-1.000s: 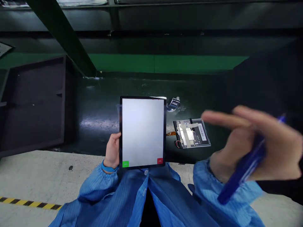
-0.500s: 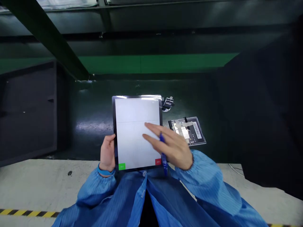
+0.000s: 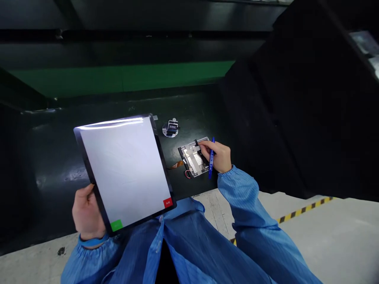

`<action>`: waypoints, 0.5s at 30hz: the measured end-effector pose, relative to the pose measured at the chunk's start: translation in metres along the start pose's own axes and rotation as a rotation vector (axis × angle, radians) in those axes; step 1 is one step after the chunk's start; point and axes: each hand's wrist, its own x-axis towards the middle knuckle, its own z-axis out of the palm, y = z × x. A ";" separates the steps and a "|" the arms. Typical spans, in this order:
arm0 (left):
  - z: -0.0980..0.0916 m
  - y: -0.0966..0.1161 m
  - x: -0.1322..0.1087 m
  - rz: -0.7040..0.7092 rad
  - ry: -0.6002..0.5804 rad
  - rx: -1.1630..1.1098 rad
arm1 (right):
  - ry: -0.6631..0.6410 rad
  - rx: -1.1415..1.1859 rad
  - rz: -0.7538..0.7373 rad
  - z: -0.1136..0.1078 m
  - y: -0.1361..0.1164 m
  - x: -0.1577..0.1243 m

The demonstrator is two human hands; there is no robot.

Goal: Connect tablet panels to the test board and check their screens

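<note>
The right hand (image 3: 214,156) and its blue pen (image 3: 211,157) hide part of the circuit board (image 3: 192,159), the fingers of the left hand (image 3: 85,213) pass out of sight behind the tablet (image 3: 124,169), and the tally counter (image 3: 171,127) digits and the lettering on the red button (image 3: 167,203) and green button (image 3: 116,225) are too small to read.

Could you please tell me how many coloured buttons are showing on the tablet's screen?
2. A green button sits in the lower corner of the tablet nearest the left hand, and a red button sits in the other lower corner. Neither is covered.
</note>
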 end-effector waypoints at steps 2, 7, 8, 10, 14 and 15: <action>0.000 -0.003 0.001 0.005 -0.004 0.023 | -0.010 0.004 -0.004 0.002 0.000 0.000; -0.002 0.002 0.003 -0.022 -0.024 0.062 | -0.015 0.033 -0.005 0.004 0.004 0.001; -0.002 0.005 0.003 -0.025 -0.013 0.068 | -0.013 0.041 -0.003 0.004 0.005 0.002; -0.001 0.011 0.002 -0.074 0.001 0.000 | -0.008 0.060 0.004 0.003 0.006 0.003; 0.004 0.025 -0.007 -0.344 -0.183 -0.439 | 0.023 0.105 0.018 0.000 -0.018 0.002; 0.004 0.028 -0.010 -0.403 -0.278 -0.525 | 0.018 0.142 0.013 0.000 -0.031 0.000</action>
